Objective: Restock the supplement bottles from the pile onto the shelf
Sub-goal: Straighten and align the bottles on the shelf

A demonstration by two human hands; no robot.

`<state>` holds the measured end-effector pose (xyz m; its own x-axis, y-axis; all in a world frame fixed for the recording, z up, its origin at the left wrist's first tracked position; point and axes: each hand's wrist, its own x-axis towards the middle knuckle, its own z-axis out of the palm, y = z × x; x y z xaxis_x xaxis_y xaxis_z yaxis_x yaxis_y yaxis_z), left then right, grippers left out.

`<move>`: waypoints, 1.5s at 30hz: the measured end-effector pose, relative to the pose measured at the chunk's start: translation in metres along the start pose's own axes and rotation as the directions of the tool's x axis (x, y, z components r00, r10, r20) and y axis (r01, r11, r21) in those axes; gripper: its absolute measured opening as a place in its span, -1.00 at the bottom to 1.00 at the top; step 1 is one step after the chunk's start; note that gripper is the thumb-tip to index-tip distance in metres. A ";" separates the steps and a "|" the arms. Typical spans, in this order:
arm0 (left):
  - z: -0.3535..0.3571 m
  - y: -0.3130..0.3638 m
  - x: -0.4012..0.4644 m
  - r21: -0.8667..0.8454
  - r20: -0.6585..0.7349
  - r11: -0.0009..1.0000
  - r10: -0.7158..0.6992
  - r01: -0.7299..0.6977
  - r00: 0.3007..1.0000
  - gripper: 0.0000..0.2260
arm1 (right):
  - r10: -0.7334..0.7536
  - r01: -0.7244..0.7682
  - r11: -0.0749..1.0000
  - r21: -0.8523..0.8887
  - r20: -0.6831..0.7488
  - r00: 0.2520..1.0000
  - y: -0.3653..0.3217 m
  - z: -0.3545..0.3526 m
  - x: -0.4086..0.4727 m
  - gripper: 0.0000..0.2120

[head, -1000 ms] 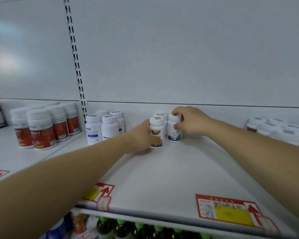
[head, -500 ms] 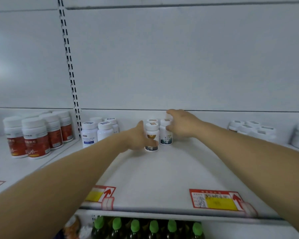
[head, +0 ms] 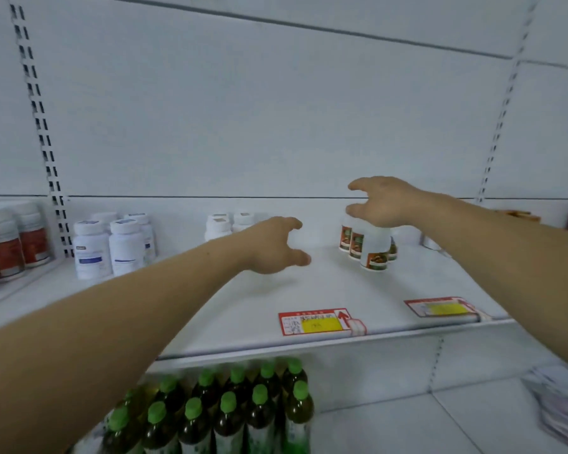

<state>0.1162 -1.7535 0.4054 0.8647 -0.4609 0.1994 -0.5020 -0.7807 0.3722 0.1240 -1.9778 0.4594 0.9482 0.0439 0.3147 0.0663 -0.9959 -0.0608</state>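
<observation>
While both hands are hovering empty over the white shelf [head: 259, 309], a restocking round is pausing between bottles.

The left hand [head: 274, 245] is hanging above the bare middle of the shelf with fingers and thumb spread in a loose claw, holding nothing; the right hand [head: 382, 201] is hovering just over the far-right cluster of orange-labelled bottles [head: 368, 247], fingers likewise splayed, and contact with the caps cannot be told. Every bottle there is standing upright, long axis vertical, cap up, labels facing the near edge. The white bottles [head: 230, 222] are sitting at the far middle, partly hidden behind the left hand. The likely risk: a downward sweep of the right hand could be knocking the tightly packed cluster, toppling the nearest bottle toward the shelf edge.
</observation>
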 end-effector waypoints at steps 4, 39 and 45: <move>0.034 0.029 0.015 -0.021 0.052 1.000 -0.019 0.020 0.998 -0.32 | 0.068 -0.067 0.996 0.064 -0.027 0.997 0.044 0.005 -0.020 -0.49; 0.116 0.127 0.103 -0.375 -0.151 0.902 -0.287 0.214 0.946 -0.67 | -0.304 0.280 0.840 0.464 -0.024 0.952 0.147 0.077 0.034 -0.73; 0.119 0.119 0.109 -0.375 -0.109 0.895 -0.303 0.243 0.947 -0.64 | -0.305 0.265 0.821 0.506 -0.003 0.952 0.148 0.080 0.040 -0.75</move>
<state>0.1493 -1.9466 0.3634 0.9726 -0.1536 0.1747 -0.2327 -0.6522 0.7214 0.1966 -2.1172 0.3867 0.8816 0.3456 0.3214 0.4628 -0.7664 -0.4455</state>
